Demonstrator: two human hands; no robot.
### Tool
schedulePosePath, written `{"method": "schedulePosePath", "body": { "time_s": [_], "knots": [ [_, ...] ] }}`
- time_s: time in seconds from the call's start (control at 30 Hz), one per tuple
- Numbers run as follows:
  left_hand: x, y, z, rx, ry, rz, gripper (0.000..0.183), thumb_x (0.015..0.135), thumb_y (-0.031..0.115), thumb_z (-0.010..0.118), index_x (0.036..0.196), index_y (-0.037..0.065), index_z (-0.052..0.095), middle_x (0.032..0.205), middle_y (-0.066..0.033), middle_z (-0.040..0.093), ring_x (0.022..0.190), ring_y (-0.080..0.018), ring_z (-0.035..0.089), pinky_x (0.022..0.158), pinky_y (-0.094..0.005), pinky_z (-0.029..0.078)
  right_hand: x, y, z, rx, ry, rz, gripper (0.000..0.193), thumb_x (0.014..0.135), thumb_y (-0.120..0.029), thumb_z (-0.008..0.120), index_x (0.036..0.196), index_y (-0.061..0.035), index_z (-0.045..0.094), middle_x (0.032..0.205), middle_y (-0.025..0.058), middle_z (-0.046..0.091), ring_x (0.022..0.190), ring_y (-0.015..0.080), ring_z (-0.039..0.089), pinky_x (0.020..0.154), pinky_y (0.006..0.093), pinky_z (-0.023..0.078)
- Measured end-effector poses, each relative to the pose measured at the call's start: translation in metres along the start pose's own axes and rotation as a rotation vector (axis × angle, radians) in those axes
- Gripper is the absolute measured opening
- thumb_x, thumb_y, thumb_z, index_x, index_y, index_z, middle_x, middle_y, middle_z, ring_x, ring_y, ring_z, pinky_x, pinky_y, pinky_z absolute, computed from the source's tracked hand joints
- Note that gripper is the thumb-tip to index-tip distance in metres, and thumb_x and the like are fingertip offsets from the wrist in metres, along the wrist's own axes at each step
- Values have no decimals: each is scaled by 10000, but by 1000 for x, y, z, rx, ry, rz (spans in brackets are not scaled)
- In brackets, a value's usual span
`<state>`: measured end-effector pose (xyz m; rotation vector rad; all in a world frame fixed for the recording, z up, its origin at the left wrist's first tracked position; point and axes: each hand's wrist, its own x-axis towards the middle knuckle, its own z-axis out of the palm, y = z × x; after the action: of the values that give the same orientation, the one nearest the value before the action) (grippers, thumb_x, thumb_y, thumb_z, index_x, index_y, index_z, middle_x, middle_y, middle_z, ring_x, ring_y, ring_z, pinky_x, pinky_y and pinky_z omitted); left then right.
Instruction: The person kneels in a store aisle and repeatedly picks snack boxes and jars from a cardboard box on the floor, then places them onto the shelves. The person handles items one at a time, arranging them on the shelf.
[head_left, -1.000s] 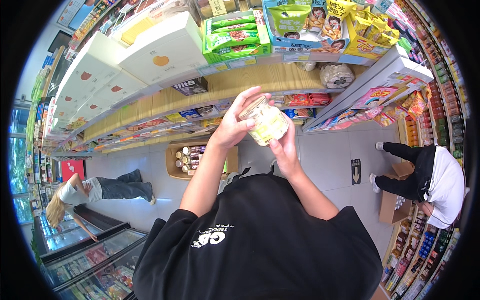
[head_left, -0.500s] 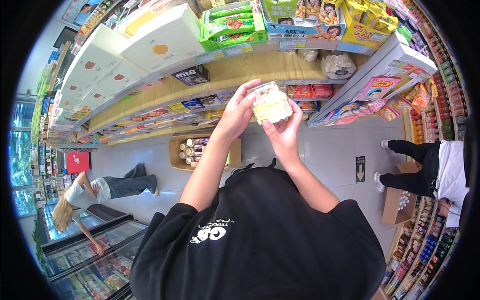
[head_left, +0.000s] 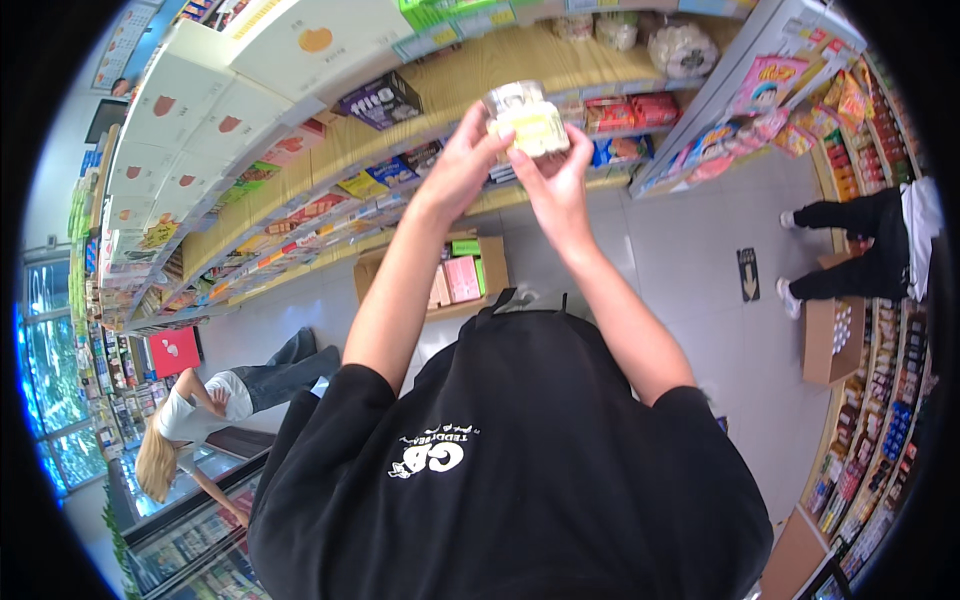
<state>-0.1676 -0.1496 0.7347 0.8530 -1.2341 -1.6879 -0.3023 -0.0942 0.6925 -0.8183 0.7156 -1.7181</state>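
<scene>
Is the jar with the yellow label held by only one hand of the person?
No, the left hand and the right hand both hold the jar, one at each side.

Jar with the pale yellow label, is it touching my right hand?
Touching. The head view shows the right hand gripping the jar, thumb against its lower edge and fingers along its right side.

Bright; slightly blurred; fisheye-bent, black-rimmed edges

Bright windows (head_left: 62, 385) at nine o'clock — grey tiled floor (head_left: 695, 265) at three — wooden shelving (head_left: 465, 72) at twelve, glass-topped freezer (head_left: 190, 507) at eight.
</scene>
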Motion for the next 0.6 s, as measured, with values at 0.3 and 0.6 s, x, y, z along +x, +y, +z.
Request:
{"method": "schedulePosePath", "body": {
  "time_s": [0.3, 0.6],
  "knots": [
    [41, -10, -58, 313, 44, -37, 981, 926, 319, 843, 1600, -93, 261, 1478, -207, 582, 1362, -250, 562, 1155, -387, 438, 51, 29, -28, -787, -97, -25, 934, 862, -481, 884, 1480, 77, 461, 1397, 232, 574, 1295, 305, 605, 1106, 428, 500],
    [110, -37, -86, 452, 5, 117, 834, 908, 158, 859, 1534, -73, 358, 1471, -194, 568, 1388, -253, 560, 1170, -374, 470, 128, 70, -57, -980, -118, -224, 844, 785, -375, 917, 1432, 39, 567, 1337, 247, 671, 1268, 360, 651, 1088, 443, 513]
  ]
}}
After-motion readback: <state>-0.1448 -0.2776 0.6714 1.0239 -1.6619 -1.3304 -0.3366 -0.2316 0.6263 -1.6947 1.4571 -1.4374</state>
